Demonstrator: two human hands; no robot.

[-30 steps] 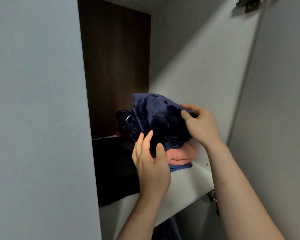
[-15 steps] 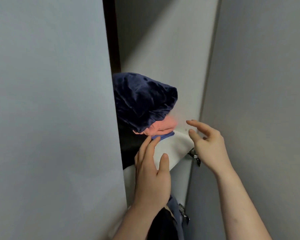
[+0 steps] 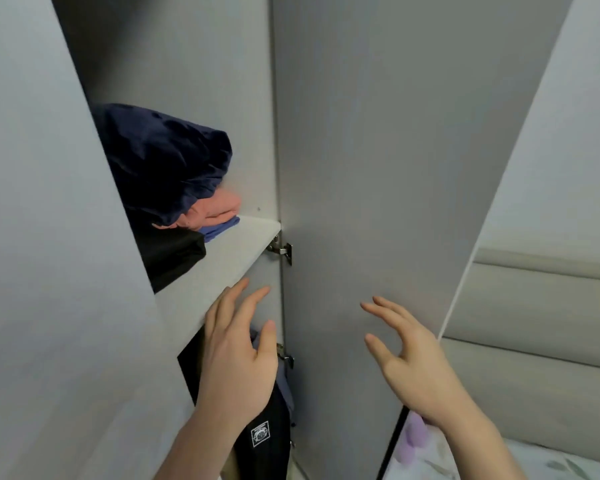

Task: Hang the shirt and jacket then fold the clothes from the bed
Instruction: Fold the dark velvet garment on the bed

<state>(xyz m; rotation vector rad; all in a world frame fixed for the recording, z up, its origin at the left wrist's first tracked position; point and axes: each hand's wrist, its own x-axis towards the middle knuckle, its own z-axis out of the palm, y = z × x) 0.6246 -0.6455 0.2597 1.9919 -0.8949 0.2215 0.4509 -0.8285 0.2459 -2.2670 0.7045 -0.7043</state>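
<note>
Clothes (image 3: 174,174) stacked flat on shelf (image 3: 229,258), folds facing outward; hands (image 3: 238,358) (image 3: 413,362) spread, empty

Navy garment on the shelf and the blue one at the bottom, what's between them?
In the head view, a folded pink garment lies between the navy garment and the blue garment.

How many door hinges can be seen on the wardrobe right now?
2. One hinge sits just under the right end of the shelf. The other hinge is lower, beside the thumb of the left hand. More may be hidden.
</note>
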